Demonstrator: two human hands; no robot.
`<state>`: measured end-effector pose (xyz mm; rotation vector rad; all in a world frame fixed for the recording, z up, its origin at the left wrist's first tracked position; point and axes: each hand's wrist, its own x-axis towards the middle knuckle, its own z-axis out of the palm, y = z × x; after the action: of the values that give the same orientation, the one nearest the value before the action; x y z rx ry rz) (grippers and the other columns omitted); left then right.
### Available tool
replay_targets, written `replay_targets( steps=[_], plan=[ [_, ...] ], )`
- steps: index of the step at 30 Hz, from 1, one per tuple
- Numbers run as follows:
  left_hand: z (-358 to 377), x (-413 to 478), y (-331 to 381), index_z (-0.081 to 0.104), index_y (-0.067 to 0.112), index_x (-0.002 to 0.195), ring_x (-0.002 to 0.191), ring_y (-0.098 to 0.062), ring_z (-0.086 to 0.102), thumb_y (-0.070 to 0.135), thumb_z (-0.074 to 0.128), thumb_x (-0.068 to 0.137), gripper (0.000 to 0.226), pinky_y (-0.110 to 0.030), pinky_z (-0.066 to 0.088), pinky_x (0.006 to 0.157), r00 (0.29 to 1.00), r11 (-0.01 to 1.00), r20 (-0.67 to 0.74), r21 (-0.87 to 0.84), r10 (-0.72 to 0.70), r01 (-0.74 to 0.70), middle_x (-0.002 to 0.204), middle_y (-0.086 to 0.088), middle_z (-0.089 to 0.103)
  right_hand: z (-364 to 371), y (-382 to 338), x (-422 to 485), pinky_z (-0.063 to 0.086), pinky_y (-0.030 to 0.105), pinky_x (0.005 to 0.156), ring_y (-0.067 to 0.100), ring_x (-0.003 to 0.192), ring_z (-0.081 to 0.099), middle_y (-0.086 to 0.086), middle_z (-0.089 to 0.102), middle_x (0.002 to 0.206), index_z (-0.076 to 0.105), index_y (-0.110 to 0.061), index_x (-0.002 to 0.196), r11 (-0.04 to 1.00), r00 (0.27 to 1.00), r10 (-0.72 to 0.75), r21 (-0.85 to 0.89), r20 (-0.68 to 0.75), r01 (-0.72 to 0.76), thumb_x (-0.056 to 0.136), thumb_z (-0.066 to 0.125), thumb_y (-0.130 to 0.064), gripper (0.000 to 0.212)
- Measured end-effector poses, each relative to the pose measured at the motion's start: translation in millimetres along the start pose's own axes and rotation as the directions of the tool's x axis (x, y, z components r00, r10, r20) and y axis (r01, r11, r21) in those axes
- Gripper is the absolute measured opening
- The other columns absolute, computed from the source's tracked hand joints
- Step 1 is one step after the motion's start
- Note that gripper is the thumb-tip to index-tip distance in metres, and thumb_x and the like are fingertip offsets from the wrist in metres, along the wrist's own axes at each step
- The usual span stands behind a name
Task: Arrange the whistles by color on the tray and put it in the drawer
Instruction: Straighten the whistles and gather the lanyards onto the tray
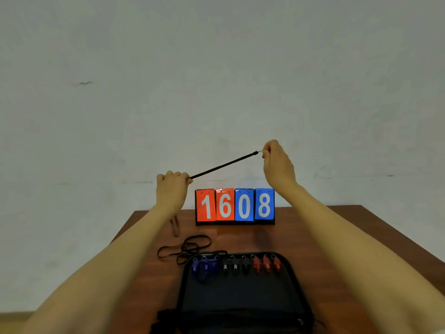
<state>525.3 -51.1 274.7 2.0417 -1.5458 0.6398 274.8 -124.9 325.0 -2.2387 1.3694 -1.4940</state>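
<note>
"What's nearest to us?"

"The dark tray (243,300), at the near edge of the desk (337,237), about the middle of it. The whistles sit in a row along the tray's far end: blue whistles (204,266) toward the left, black whistles (234,266) in the middle, red whistles (266,263) toward the right."

"And the hands?"

"Both are up in the air above the far edge of the desk, with a black cord (224,165) pulled straight between them. The left hand (172,189) has its fingers curled round the lower end. The right hand (277,162) is higher and pinches the upper end, a thin tip, between thumb and fingertip. The cord slopes up from left to right."

"Anything else on the desk?"

"A heap of loose black cords (185,247) lies just beyond the tray's far left corner, one strand reaching the rim. A small wooden piece (175,226) shows under the left wrist; I can't tell what it is. At the far edge stands a flip scoreboard (234,206), two red cards then two blue, reading 1608. Behind it is a plain pale wall (216,68)."
</note>
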Motion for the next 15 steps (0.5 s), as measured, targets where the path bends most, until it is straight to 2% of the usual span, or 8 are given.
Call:
replay_targets(
  steps=[3, 6, 10, 15],
  plan=[
    [-5, -8, -8, 0.065, 0.012, 0.109, 0.101, -0.028, 0.052, 0.025, 0.039, 0.101, 0.031, -0.035, 0.031, 0.084, 1.0, 1.0, -0.006, 0.0, -0.018, 0.018, 0.099, -0.007, 0.069, -16, 11, -4, 0.037, 0.034, 0.06, 0.02, 0.067, 0.046, 0.011, 0.061, 0.092, 0.045, -0.012, 0.096, 0.998, 0.997, 0.061, 0.007, -0.038, -0.061, 0.101, 0.031, -0.016, 0.015],
    [-4, -21, -16, 0.064, 0.009, 0.113, 0.095, -0.03, 0.06, 0.017, 0.04, 0.1, 0.028, -0.035, 0.041, 0.08, 0.997, 0.993, 0.065, -0.111, -0.038, 0.045, 0.104, -0.01, 0.067, -28, 27, -13, 0.04, 0.036, 0.063, 0.022, 0.069, 0.049, 0.01, 0.061, 0.093, 0.044, -0.013, 0.096, 0.995, 0.994, 0.1, -0.015, -0.04, -0.1, 0.101, 0.031, -0.016, 0.014],
    [8, -48, -27, 0.061, 0.012, 0.12, 0.09, -0.029, 0.058, 0.017, 0.037, 0.101, 0.031, -0.034, 0.041, 0.07, 0.984, 0.986, 0.171, -0.15, -0.053, 0.079, 0.101, -0.01, 0.059, -35, 53, -35, 0.04, 0.035, 0.063, 0.023, 0.07, 0.05, 0.011, 0.061, 0.091, 0.046, -0.01, 0.099, 0.988, 0.99, 0.138, -0.072, -0.011, -0.138, 0.101, 0.032, -0.015, 0.014],
    [23, -86, -29, 0.059, 0.013, 0.124, 0.099, -0.031, 0.057, 0.02, 0.037, 0.101, 0.033, -0.039, 0.047, 0.077, 0.964, 0.97, 0.258, -0.206, -0.072, 0.127, 0.11, -0.012, 0.058, -32, 88, -71, 0.04, 0.035, 0.064, 0.027, 0.075, 0.054, 0.01, 0.06, 0.092, 0.045, -0.011, 0.098, 0.968, 0.972, 0.218, -0.15, 0.089, -0.203, 0.099, 0.034, -0.011, 0.011]
  ],
)
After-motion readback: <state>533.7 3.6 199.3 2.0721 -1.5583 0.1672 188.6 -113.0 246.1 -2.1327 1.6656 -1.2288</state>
